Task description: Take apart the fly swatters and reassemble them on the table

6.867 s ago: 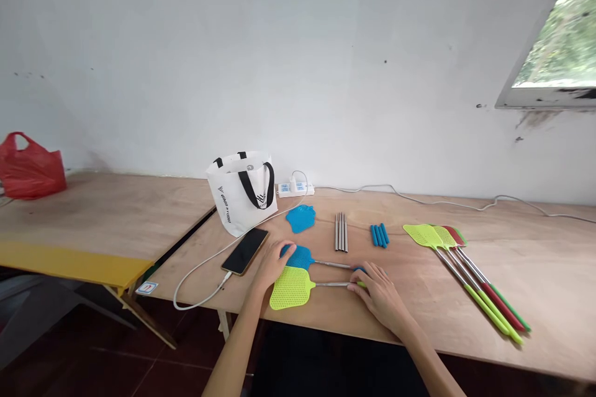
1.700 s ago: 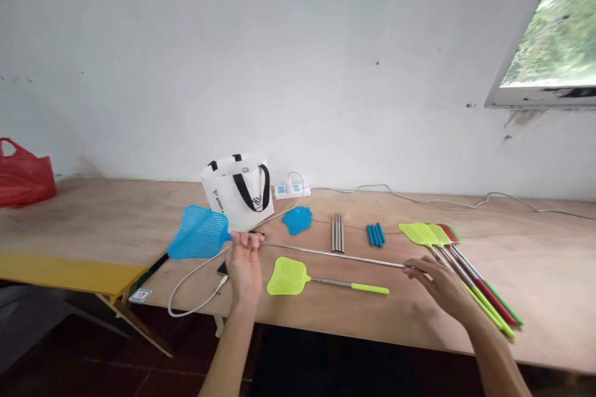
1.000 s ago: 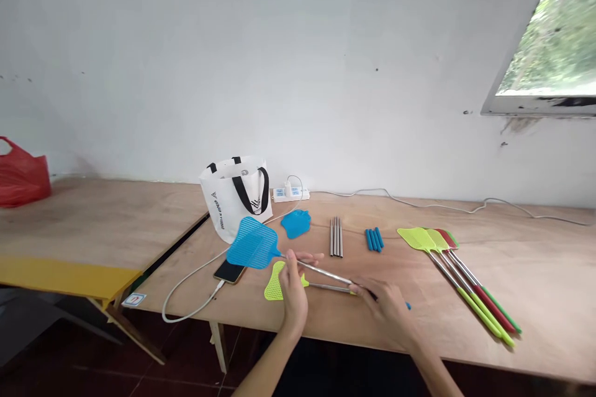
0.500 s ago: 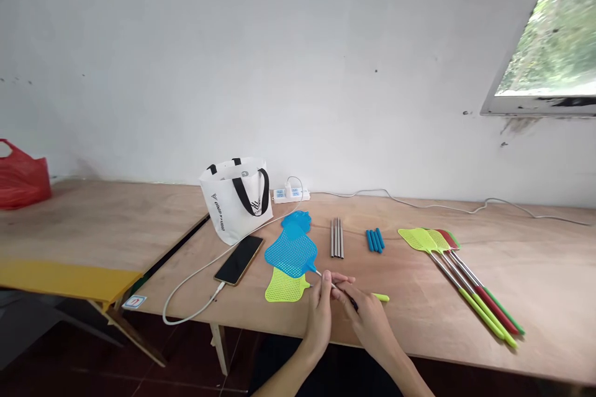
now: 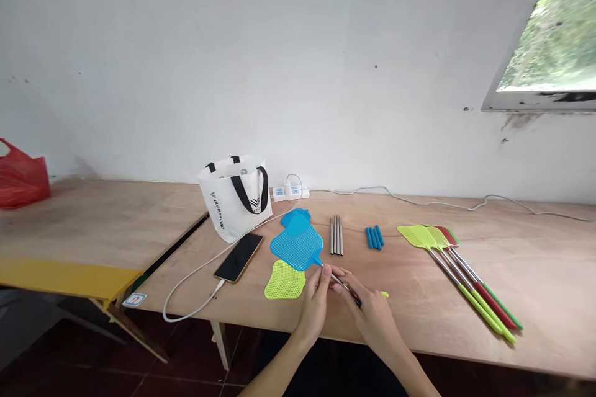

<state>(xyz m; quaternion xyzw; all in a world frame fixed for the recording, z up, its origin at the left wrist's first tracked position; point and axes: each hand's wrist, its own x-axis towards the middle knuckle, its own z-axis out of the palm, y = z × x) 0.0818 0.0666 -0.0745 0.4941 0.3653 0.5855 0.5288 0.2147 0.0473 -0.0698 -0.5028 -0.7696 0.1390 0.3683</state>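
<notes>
A blue fly swatter (image 5: 298, 247) is held above the table, tilted, its mesh head toward the far left. My left hand (image 5: 315, 301) is closed around its thin metal shaft just below the head. Lower on the shaft, my right hand (image 5: 370, 313) is closed near a dark end piece (image 5: 356, 299), whose kind I cannot make out. Beneath lies a lime-green fly swatter (image 5: 285, 280), its shaft mostly hidden by my hands. More blue swatter heads (image 5: 297, 218) lie just beyond the held one.
Several metal tubes (image 5: 336, 236) and short blue grips (image 5: 374, 237) lie mid-table. Fly swatters (image 5: 465, 285) in lime, red and green lie at the right. A phone (image 5: 239, 258) with a white cable, a white bag (image 5: 236, 198) and a power strip (image 5: 291, 192) sit left of centre.
The held blue swatter has shifted slightly right and up, its shaft slanting down toward my right hand. My right hand has moved a little right; both hands remain closed.
</notes>
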